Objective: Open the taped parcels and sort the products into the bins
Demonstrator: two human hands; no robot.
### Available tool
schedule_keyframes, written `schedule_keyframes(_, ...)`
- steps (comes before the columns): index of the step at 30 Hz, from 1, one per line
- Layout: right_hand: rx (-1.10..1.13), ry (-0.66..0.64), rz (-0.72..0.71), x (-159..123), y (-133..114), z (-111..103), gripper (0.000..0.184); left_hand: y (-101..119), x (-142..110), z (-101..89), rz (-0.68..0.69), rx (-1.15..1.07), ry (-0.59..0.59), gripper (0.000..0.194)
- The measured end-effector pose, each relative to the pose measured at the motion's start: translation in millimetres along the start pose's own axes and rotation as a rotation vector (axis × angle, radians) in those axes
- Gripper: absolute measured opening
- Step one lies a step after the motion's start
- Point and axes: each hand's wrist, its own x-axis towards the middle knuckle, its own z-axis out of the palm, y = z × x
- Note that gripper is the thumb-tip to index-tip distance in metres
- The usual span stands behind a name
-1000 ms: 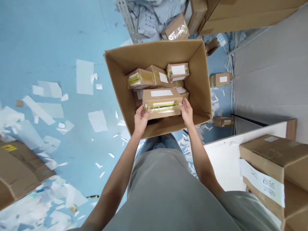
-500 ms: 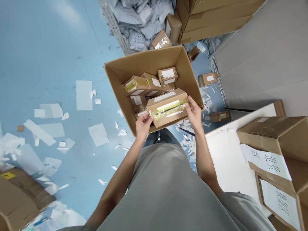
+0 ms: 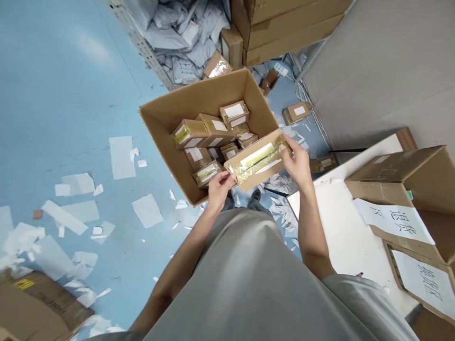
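Note:
I hold a long brown parcel [image 3: 259, 160], wrapped in yellow-tinted clear tape with white labels, above the near right corner of a big open cardboard box [image 3: 167, 128] on the floor. My left hand [image 3: 219, 185] grips its lower left end. My right hand [image 3: 297, 161] grips its upper right end. The parcel is tilted, right end higher. Inside the big box lie several small taped parcels [image 3: 190, 133] with white labels.
White paper scraps [image 3: 122, 155] litter the blue floor. A white table [image 3: 343, 237] at right carries labelled cardboard boxes [image 3: 401, 182]. Grey mail bags [image 3: 177, 33] and stacked cartons [image 3: 284, 23] lie behind the box. Small parcels [image 3: 295, 112] sit on the floor by the grey wall.
Both hands lifted the long parcel out of the big box and carried it right and toward me, tilting it. The view swung, so the box now sits further left.

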Motion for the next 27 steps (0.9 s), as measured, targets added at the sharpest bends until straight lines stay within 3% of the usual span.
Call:
schedule_keyframes(4,0.013,0.026,0.053,-11.3,22.2,-31.8,0.064,-9.0,-4.8,34.5,-0.019,0.067,-0.05,0.071)
schedule_keyframes(8,-0.038,0.041,0.085,-27.7,56.1,-78.3,0.068,-26.3,-20.2,82.6,-0.098,0.091,-0.107,0.062)
schedule_keyframes(11,-0.11,0.056,0.141,-43.4,92.0,-114.3,0.071,-46.8,-37.9,125.8,-0.249,0.066,-0.22,0.044)
schedule_keyframes(15,-0.176,0.063,0.247,-71.7,154.1,-148.7,0.072,-84.3,-62.4,184.6,-0.557,0.002,-0.388,0.031)
schedule_keyframes(21,-0.195,0.058,0.444,-130.3,249.6,-164.8,0.07,-148.1,-76.6,246.5,-0.8,0.11,-0.556,0.025)
schedule_keyframes(24,-0.162,0.034,0.532,-151.9,283.8,-159.9,0.073,-168.2,-71.9,259.3,-0.844,0.168,-0.587,0.026)
schedule_keyframes(27,-0.145,0.118,0.589,-160.7,301.9,-154.4,0.081,-170.8,-65.1,255.8,-0.854,0.204,-0.616,0.029)
